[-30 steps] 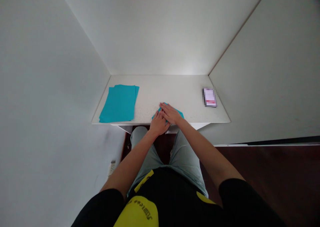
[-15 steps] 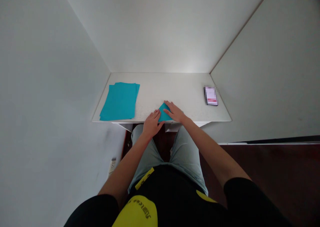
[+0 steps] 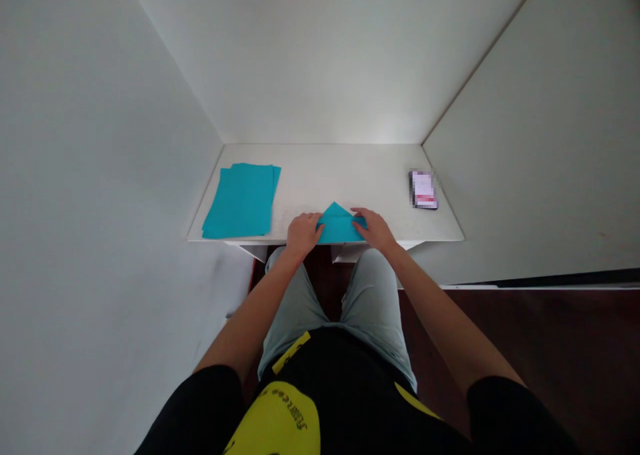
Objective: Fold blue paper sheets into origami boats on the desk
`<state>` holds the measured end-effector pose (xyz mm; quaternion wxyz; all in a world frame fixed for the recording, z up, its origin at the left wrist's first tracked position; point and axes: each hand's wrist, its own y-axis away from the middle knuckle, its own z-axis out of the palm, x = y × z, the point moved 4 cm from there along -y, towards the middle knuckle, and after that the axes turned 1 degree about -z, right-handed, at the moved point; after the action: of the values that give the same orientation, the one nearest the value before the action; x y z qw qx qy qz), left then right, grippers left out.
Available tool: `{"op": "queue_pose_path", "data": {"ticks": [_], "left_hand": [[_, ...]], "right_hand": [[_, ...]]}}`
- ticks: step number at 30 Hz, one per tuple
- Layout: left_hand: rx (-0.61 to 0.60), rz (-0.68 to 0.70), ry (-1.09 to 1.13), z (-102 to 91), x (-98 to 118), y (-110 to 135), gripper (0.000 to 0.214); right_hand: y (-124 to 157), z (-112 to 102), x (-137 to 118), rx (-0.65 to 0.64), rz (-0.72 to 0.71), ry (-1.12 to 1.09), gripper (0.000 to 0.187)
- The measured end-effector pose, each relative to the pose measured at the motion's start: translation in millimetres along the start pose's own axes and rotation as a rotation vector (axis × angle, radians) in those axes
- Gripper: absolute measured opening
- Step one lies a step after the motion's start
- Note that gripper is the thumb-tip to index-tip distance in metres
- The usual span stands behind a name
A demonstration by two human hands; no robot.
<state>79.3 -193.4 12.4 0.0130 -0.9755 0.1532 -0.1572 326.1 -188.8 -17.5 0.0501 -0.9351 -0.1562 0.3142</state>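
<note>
A folded sheet of turquoise paper (image 3: 341,229) lies at the front edge of the white desk (image 3: 345,175). Its upper part comes to a point, and a wider band runs below. My left hand (image 3: 303,233) grips the paper's left end, thumb on the near side. At the right end, my right hand (image 3: 373,228) pinches the paper between thumb and fingers. The fingertips partly cover both ends of the sheet.
Several larger turquoise sheets (image 3: 239,201) lie in a loose stack on the desk's left side. A phone (image 3: 423,189) with a lit, blurred screen rests at the right. White walls enclose the desk at the back and both sides.
My right hand has moved right, from pressing on the paper to its right end. The paper now shows wider, with a peak on top. My left hand has curled around its left end.
</note>
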Motion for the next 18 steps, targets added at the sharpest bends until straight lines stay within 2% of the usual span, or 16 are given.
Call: {"op": "queue_pose_path", "data": {"ticks": [3,7,12,15,18], "left_hand": [[0.067,0.054,-0.045,1.8,13.3,1.4,0.044],[0.027,0.253,-0.015,28.7,32.1,18.7,0.047],[-0.004,0.274,-0.004,50.7,38.6,32.5,0.064],[-0.024,0.271,-0.018,52.1,38.6,32.7,0.069],[-0.016,0.285,-0.021,49.4,36.2,32.9,0.071]], "right_hand": [[-7.6,-2.6,-8.2,0.083,0.031,0.111,0.051],[-3.3,-1.6,-27.5,0.158,0.017,0.255,0.045],[14.1,34.4,-59.9,0.069,-0.115,0.192,0.049],[26.0,59.3,-70.1,0.009,-0.135,0.119,0.063],[33.7,67.6,-65.8,-0.01,-0.128,0.105,0.074]]}}
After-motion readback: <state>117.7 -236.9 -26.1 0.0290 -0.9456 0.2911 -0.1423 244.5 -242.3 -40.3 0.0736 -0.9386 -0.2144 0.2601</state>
